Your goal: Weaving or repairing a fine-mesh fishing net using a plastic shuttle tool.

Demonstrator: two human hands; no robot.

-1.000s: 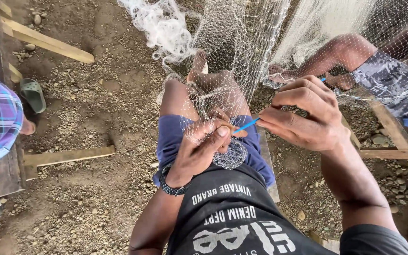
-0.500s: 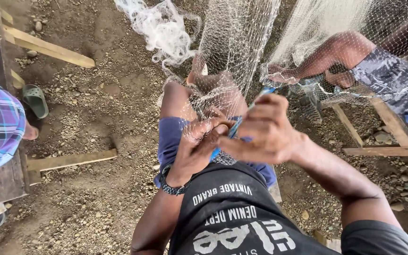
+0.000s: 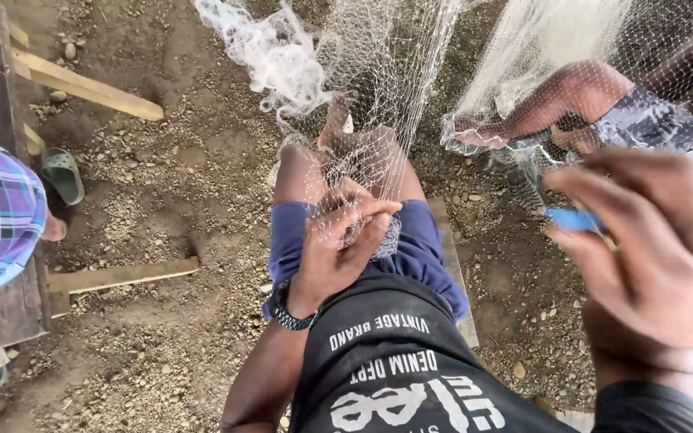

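The left hand (image 3: 338,244) is resting at frame centre over the knees, fingers curled, pinching the white fishing net (image 3: 378,88) that is hanging down from the upper frame. The right hand (image 3: 651,248) is lifting at the right edge, blurred, apparently clenching a blue netting needle (image 3: 573,219). A wooden plank (image 3: 122,275) is lying lower left.

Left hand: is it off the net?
No, the left hand pinches the net over the knees.
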